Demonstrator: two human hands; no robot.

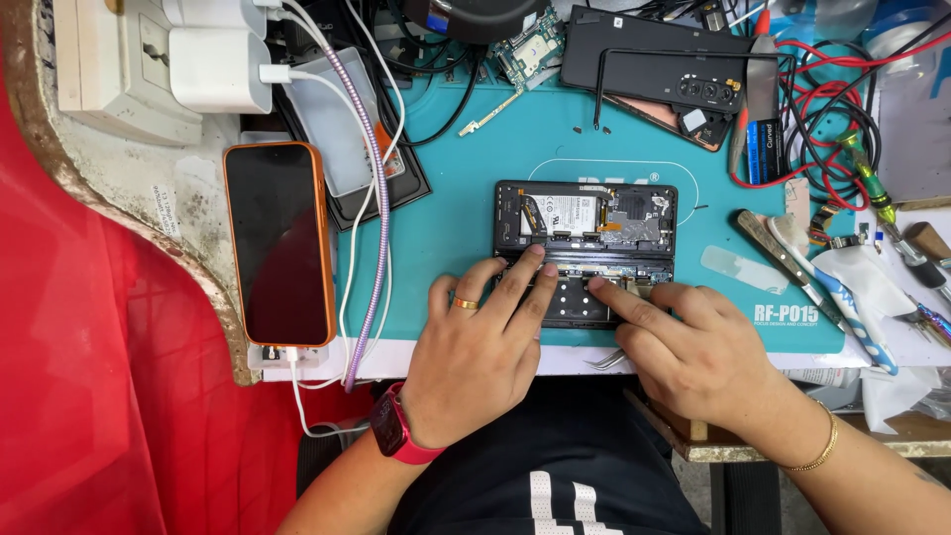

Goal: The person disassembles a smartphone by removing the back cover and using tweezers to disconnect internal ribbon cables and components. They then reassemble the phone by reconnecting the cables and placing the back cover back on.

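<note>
Your left hand [475, 357] lies flat, fingers [525, 272] stretched out and pressing the lower half of the opened phone [584, 253] at the middle of the frame on the teal mat [446, 218]. Your right hand [693, 347] presses its fingertips on the phone's lower edge, gripping nothing. An orange-cased phone [277, 243] lies at left

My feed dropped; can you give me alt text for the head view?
Both hands press on an opened phone on a teal repair mat: left hand beside right hand. An orange-cased phone charges at left; tools lie right.
</note>
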